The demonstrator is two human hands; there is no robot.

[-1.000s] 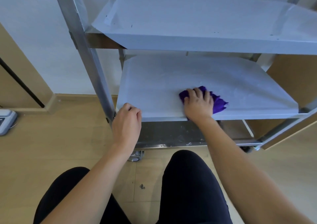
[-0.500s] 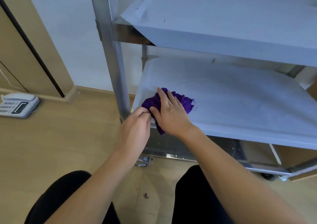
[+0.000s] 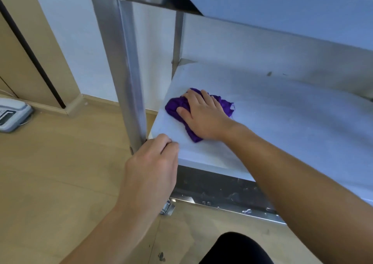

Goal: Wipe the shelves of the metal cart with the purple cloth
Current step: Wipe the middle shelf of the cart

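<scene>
Centre of the head view: the right hand (image 3: 203, 118) lies flat on the purple cloth (image 3: 175, 107), fingers straight and spread, pressing it onto the lower shelf (image 3: 282, 122) of the metal cart (image 3: 129, 71). The cloth is bunched near the shelf's left edge. Lower centre: the left hand (image 3: 151, 162) sits at the shelf's front left corner, beside the upright post, fingers curled; whether it grips the edge cannot be told. Left edge: a telephone (image 3: 12, 114) lies on the wooden floor (image 3: 60, 172); its markings are too blurred to read.
</scene>
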